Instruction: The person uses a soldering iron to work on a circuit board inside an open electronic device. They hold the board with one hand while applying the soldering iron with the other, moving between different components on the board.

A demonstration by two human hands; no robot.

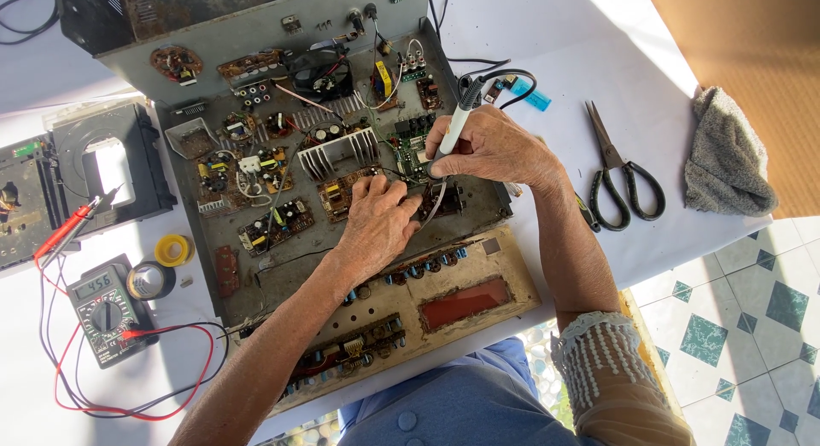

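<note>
White-covered table point(547, 61) in bright sunlight, tiled floor point(752, 318) (white with green diamonds) at right

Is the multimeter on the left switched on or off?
On: the multimeter shows digits on its display, and its red and black leads are plugged in.

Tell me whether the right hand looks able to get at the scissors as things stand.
Probably yes. The scissors lie in the open on the white table just beside the right hand, nothing between them. But that hand has its grip on a soldering iron, so it isn't free.
</note>
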